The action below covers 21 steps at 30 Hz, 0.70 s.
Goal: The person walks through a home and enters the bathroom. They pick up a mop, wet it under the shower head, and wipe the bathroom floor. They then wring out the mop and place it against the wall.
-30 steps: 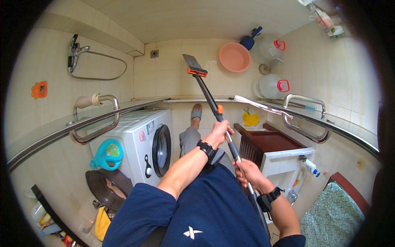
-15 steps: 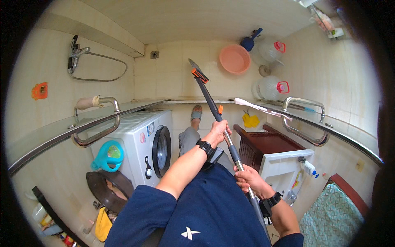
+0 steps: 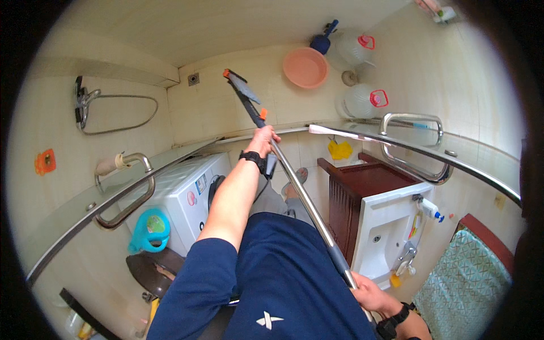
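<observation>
A long-handled mop point(image 3: 306, 195) slants across the middle, its silver pole running from the lower right up toward the floor past the glass doors. Its flat grey head point(image 3: 245, 89), with orange trim, is tilted above the pale tiles. My left hand point(image 3: 264, 140) is wrapped round the upper part of the pole, just below an orange tab. Lower down, at the right of my body, my right hand point(image 3: 371, 296) grips the pole beneath a dark grey sleeve. Both wrists carry black straps.
Glass doors with metal handles point(image 3: 126, 195) flank me. A washing machine point(image 3: 184, 195) and teal jug point(image 3: 152, 229) stand left; a white sink point(image 3: 388, 226) on a dark red cabinet point(image 3: 362, 184) stands right. Ahead are a pink basin point(image 3: 306, 68) and clear bottles point(image 3: 358, 102).
The mop head has swung up and to the left and turned, showing more of its flat side. My left hand has moved left and up; my right hand has moved down and right.
</observation>
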Each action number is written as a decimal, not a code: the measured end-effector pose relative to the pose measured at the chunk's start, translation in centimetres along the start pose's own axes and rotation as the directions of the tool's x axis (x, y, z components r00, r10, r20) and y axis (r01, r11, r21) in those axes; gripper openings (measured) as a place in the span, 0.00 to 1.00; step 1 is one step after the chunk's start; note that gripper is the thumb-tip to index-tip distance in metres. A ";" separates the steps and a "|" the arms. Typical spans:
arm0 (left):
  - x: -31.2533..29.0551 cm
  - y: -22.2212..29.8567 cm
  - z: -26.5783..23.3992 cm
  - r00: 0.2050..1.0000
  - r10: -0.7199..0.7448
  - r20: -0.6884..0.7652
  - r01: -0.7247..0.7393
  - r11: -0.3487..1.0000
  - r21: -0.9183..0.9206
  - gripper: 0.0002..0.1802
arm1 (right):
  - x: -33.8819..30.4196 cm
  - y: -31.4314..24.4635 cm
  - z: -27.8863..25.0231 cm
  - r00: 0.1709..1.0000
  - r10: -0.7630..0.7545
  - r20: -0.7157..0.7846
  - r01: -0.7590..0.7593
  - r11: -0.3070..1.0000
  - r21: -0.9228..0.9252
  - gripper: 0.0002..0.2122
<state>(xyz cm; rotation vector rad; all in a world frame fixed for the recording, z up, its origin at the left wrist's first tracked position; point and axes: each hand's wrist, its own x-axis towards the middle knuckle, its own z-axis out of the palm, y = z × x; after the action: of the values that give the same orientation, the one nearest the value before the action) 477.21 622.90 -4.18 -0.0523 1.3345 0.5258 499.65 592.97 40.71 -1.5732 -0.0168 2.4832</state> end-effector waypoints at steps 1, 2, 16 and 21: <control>0.4 1.0 -0.6 0.999 -0.028 -0.020 0.028 1.000 0.007 0.03 | -1.2 0.0 0.1 0.999 0.050 0.011 -0.050 0.999 0.002 0.09; 0.8 2.0 -0.9 0.997 0.043 -0.067 -0.042 0.999 0.016 0.05 | -2.5 -0.1 0.4 0.993 0.115 0.012 -0.115 0.993 0.006 0.09; 3.6 3.1 -3.2 0.994 -0.024 -0.108 0.056 0.949 0.309 0.06 | -3.0 3.3 -1.9 0.943 0.104 0.317 -0.214 0.917 0.335 0.12; 2.2 2.0 -5.1 0.992 -0.031 -0.121 0.063 0.960 0.272 0.07 | -2.6 4.2 -3.0 0.954 0.161 0.254 -0.221 0.947 0.231 0.10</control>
<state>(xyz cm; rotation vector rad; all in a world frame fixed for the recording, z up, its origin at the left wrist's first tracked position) 472.11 623.69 -7.04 0.1164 1.5060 0.2959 502.71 588.10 41.27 -1.2261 0.4279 2.6721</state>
